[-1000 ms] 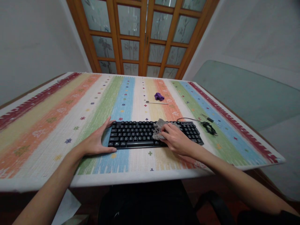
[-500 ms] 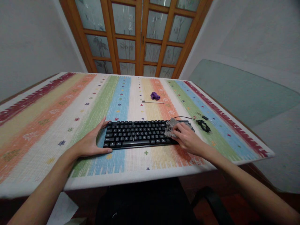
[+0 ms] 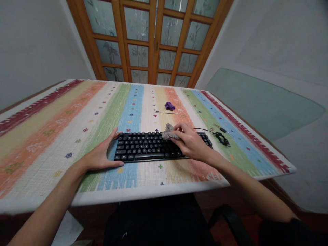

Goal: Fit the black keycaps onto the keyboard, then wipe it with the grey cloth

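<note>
A black computer keyboard (image 3: 146, 147) lies flat on the striped tablecloth (image 3: 146, 177). My left hand (image 3: 101, 153) braces its left end, thumb along the near edge and fingers at the far corner. Between the closed fingers of my right hand (image 3: 191, 141) is a fluffy grey cloth (image 3: 167, 132), bunched up over the top rows right of the keyboard's middle. Part of the right-hand keys is hidden under that hand. Whether the cloth presses on the keys I cannot tell.
Beyond the keyboard lie a crumpled purple cloth (image 3: 169, 106) and a thin rod (image 3: 167, 112) with a small block at one end. The bundled black cable (image 3: 221, 138) sits to the right, near a small black object (image 3: 222, 130). A chair armrest (image 3: 232, 220) is below the table's front edge.
My right hand has moved left and slightly away from me along the keyboard, carrying the grey cloth. The number keys at the right end are now more exposed. My left hand stays put.
</note>
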Action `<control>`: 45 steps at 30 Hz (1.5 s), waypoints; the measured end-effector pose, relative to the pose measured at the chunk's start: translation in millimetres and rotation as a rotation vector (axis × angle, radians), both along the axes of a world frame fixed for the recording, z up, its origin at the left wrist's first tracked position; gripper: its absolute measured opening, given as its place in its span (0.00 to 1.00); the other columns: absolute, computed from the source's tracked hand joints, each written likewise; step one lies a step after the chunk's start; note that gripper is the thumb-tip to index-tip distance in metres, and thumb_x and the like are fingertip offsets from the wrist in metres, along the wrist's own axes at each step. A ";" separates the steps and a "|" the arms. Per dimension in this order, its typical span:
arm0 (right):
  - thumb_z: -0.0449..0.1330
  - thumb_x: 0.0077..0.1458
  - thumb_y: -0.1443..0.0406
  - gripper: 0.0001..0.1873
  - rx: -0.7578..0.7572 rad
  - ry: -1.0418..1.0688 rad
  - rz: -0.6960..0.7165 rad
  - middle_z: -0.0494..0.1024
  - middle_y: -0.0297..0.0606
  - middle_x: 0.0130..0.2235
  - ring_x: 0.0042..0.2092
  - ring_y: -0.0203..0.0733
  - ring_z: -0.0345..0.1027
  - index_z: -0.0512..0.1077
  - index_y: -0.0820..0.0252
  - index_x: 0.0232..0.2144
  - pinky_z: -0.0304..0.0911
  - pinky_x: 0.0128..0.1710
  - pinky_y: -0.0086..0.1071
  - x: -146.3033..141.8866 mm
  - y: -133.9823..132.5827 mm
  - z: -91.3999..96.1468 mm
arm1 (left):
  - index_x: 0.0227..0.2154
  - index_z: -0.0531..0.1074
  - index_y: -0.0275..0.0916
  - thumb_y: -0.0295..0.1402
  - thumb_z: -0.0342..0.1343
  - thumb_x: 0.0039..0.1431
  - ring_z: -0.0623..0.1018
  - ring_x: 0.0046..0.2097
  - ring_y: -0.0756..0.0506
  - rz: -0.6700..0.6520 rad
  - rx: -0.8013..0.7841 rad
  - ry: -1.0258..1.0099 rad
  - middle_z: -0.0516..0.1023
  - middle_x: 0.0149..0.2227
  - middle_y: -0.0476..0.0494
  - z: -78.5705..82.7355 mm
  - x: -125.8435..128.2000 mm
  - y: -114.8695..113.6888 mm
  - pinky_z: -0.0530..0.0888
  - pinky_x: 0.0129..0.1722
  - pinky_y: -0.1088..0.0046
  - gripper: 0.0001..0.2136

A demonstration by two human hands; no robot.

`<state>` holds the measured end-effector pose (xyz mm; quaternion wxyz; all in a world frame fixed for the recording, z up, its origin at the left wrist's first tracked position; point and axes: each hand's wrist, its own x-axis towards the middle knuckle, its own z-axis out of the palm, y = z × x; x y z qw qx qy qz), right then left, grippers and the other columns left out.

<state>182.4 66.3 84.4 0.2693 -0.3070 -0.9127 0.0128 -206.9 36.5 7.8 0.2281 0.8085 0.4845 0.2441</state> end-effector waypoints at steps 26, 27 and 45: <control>0.58 0.63 0.68 0.07 0.107 -0.385 0.257 0.69 0.51 0.47 0.47 0.52 0.57 0.75 0.65 0.41 0.58 0.43 0.41 -134.5 -13.0 -40.1 | 0.74 0.34 0.47 0.50 0.72 0.42 0.61 0.69 0.26 0.017 -0.012 -0.041 0.54 0.72 0.30 1.9 3.8 -0.3 0.57 0.68 0.40 0.64; 0.58 0.63 0.68 0.07 0.100 -0.383 0.259 0.69 0.52 0.47 0.47 0.52 0.57 0.75 0.66 0.41 0.58 0.43 0.42 -131.7 -13.2 -39.8 | 0.74 0.33 0.46 0.50 0.72 0.43 0.60 0.69 0.26 0.015 -0.016 -0.039 0.54 0.72 0.30 1.9 3.7 -0.3 0.57 0.68 0.40 0.64; 0.58 0.61 0.71 0.09 0.029 -0.415 0.194 0.70 0.49 0.45 0.44 0.50 0.57 0.76 0.65 0.42 0.58 0.42 0.40 -80.1 -20.8 -34.9 | 0.73 0.31 0.47 0.48 0.72 0.44 0.59 0.70 0.24 0.017 -0.021 -0.025 0.53 0.72 0.29 1.8 3.9 -1.1 0.55 0.67 0.37 0.64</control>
